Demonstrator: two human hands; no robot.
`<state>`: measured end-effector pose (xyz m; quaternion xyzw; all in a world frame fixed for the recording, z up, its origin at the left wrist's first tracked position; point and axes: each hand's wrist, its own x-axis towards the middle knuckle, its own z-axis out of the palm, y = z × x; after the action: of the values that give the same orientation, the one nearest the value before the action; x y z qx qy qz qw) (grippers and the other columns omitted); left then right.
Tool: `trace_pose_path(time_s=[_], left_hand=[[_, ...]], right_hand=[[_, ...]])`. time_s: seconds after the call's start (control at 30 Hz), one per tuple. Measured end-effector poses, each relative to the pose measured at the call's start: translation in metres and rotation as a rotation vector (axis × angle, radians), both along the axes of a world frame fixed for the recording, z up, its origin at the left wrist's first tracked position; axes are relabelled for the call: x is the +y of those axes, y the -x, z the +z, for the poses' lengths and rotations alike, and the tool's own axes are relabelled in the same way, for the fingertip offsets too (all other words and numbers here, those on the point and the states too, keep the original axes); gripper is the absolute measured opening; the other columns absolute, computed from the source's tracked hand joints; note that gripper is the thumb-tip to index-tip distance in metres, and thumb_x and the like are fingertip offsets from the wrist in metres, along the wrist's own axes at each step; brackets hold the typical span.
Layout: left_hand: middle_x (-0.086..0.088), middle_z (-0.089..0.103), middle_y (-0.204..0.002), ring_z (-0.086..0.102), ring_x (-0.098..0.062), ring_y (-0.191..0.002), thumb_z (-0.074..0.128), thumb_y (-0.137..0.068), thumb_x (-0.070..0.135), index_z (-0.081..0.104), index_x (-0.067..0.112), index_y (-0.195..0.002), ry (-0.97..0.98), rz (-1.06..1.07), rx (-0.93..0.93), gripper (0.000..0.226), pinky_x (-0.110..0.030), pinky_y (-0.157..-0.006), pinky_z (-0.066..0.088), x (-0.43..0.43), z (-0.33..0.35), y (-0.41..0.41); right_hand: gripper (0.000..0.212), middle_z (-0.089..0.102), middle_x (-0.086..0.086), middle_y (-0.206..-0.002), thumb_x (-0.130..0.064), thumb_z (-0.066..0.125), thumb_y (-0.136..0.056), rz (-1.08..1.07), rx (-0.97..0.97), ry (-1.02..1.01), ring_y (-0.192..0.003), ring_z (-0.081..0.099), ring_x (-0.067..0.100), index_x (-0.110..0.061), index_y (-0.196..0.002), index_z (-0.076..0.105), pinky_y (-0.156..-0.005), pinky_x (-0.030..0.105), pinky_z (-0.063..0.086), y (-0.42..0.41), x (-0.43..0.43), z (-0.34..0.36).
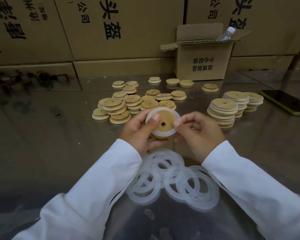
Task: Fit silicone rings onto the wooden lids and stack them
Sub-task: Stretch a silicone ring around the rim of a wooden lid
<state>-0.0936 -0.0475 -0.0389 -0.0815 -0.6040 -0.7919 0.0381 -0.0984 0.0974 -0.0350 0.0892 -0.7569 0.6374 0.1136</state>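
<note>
Wooden, the lid (166,117) wears a white silicone ring (164,109) and is held above the counter's (59,135) middle. The left grip (137,134) curls round its rim, and the right grip (199,135) pinches the ring's edge. Loose rings (143,199) lie by the near edge, ringed stacks (222,111) toward the right edge.

Left hand (137,132) is covering the held lid's (164,118) lower-left rim. Right hand (197,134) is masking the ring (163,109) where it pinches.
Right sleeve (249,179) is overlapping the loose rings (142,198).
Bottle (227,33): lower part is sitting hidden inside the open box (203,63).
Phone (284,101) is running off the right edge.
Dark objects (24,78), far left: blurring, unidentifiable.
</note>
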Motion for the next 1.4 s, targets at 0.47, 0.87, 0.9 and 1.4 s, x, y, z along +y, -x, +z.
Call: trace_pose_path(time_s=[0.47, 0.87, 0.9, 1.4], left_hand=[[-0.010, 0.071, -0.084, 0.067, -0.021, -0.079, 0.059, -0.082, 0.006, 0.065, 0.010, -0.100, 0.123, 0.022, -0.046, 0.019, -0.034, -0.074, 0.055, -0.004, 0.000, 0.001], [-0.006, 0.073, -0.079, 0.069, -0.018, -0.075, 0.066, -0.075, 0.000, 0.069, 0.011, -0.092, 0.176, 0.002, -0.040, 0.021, -0.024, -0.067, 0.055, -0.009, 0.001, 0.002], [-0.005, 0.073, -0.079, 0.069, -0.017, -0.074, 0.067, -0.075, 0.001, 0.068, 0.010, -0.094, 0.187, 0.001, -0.035, 0.021, -0.024, -0.065, 0.055, -0.008, 0.001, 0.001], [0.001, 0.073, -0.075, 0.068, -0.015, -0.073, 0.064, -0.077, 0.012, 0.066, 0.017, -0.087, 0.221, 0.069, 0.048, 0.011, -0.032, -0.066, 0.056, -0.007, -0.002, 0.003]], right_hand=[[0.007, 0.066, -0.002, -0.069, -0.021, 0.065, -0.081, 0.011, 0.020, -0.034, -0.056, 0.064, 0.008, -0.024, -0.078, 0.060, -0.059, 0.026, 0.052, -0.002, 0.004, 0.003], [0.014, 0.065, 0.000, -0.074, -0.017, 0.063, -0.083, -0.042, 0.043, -0.120, -0.075, 0.063, 0.024, -0.025, -0.072, 0.060, -0.076, 0.043, 0.054, -0.002, 0.005, 0.003], [0.015, 0.065, 0.001, -0.075, -0.016, 0.062, -0.083, -0.043, 0.046, -0.138, -0.076, 0.063, 0.025, -0.026, -0.072, 0.059, -0.078, 0.045, 0.054, -0.002, 0.005, 0.003], [0.016, 0.065, -0.003, -0.064, -0.019, 0.061, -0.086, -0.036, -0.001, -0.189, -0.067, 0.063, 0.012, -0.024, -0.070, 0.062, -0.078, 0.034, 0.051, -0.001, 0.008, 0.009]])
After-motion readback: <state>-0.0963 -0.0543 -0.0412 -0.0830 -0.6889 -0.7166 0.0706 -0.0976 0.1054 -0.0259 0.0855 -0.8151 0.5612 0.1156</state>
